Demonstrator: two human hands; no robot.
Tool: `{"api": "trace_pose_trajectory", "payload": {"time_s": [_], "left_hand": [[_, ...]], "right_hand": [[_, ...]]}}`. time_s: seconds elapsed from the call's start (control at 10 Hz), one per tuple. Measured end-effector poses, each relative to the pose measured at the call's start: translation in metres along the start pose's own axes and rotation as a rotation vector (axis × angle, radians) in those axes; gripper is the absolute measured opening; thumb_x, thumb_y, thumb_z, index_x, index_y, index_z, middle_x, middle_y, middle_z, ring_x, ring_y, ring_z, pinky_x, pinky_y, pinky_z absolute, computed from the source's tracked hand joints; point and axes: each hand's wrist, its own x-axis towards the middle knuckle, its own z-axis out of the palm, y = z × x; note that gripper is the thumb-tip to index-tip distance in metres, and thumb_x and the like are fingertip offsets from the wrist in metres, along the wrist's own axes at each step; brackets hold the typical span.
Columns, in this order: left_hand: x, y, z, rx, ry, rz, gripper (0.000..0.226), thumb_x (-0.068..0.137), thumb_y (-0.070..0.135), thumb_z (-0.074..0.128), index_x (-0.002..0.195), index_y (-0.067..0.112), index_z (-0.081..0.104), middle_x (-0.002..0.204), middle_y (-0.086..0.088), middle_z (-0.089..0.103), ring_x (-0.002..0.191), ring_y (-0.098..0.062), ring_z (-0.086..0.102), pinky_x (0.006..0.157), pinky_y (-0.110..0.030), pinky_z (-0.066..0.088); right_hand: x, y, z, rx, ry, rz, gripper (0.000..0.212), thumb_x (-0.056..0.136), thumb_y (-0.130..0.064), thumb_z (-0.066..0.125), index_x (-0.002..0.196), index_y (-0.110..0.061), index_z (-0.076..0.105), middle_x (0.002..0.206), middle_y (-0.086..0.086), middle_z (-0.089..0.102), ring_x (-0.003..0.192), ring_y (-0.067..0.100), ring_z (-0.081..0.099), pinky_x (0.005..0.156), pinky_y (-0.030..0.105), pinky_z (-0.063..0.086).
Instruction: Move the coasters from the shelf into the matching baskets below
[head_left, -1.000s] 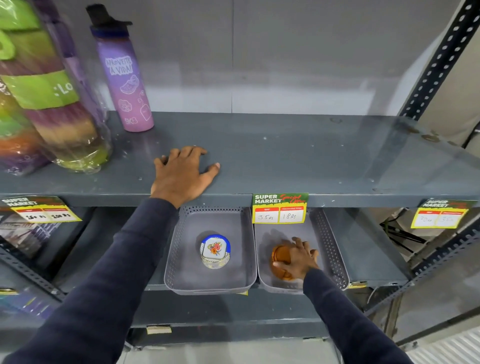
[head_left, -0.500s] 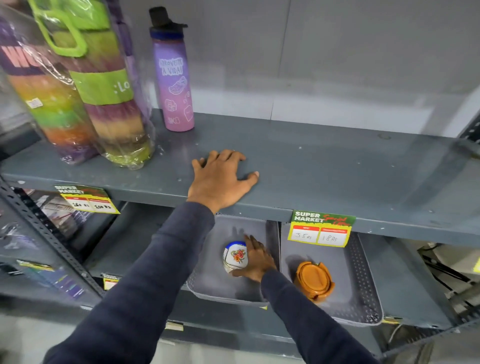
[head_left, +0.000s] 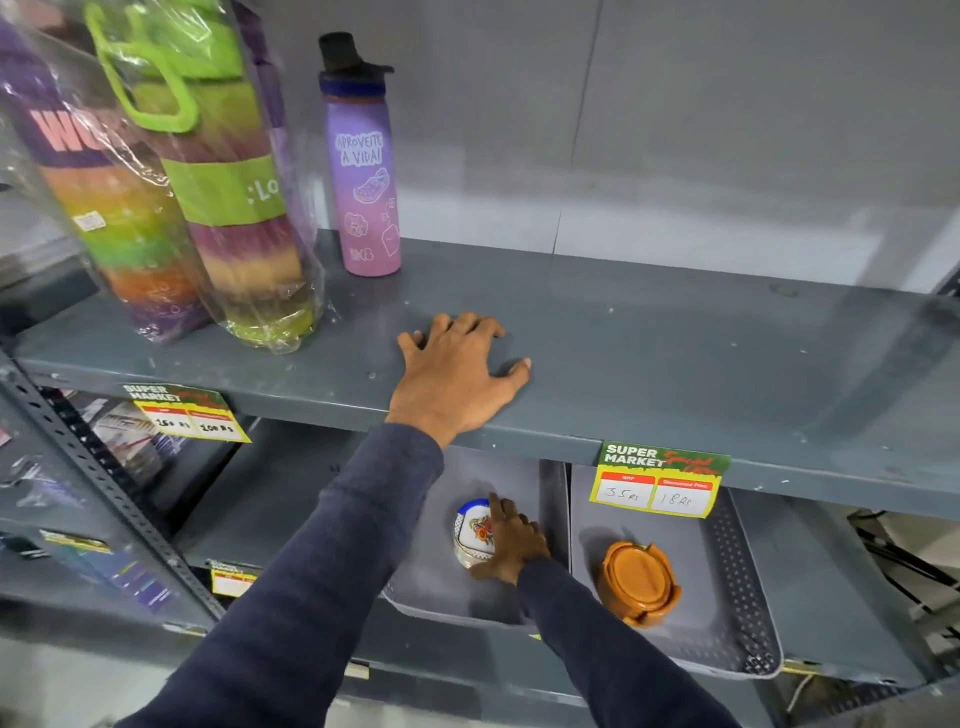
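- Shelf (head_left: 675, 353), mid-frame: no coasters visible on it, only a purple bottle (head_left: 362, 171) and wrapped cups (head_left: 228, 208) at upper left.
- Left hand (head_left: 452, 379): flat on the shelf edge, fingers spread, holding nothing.
- Right hand (head_left: 511, 545): in the left basket (head_left: 550, 519), fingers on the floral coaster stack (head_left: 474, 530); grip or nudge, can't tell.
- Orange coasters (head_left: 638, 582) sit in the right basket (head_left: 737, 587), lower right.
- Looks near done; only tidying left.

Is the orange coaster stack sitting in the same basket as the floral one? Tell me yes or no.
No: the orange coaster stack sits alone in the right basket, while the floral coaster stack is in the left basket.
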Motion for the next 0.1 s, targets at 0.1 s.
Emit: {"api": "trace_pose_trajectory", "payload": {"time_s": [0.1], "left_hand": [[-0.0007, -0.0014, -0.0018, -0.001, -0.010, -0.013, 0.054, 0.086, 0.064, 0.044, 0.126, 0.030, 0.056, 0.136, 0.009, 0.055, 0.126, -0.020, 0.041, 0.105, -0.051, 0.026]], "right_hand": [[-0.0036, -0.0099, -0.0174, 0.014, -0.013, -0.086, 0.121, 0.071, -0.057, 0.080, 0.158, -0.021, 0.004, 0.168, 0.008, 0.008, 0.150, 0.033, 0.025, 0.118, 0.049, 0.029]]}}
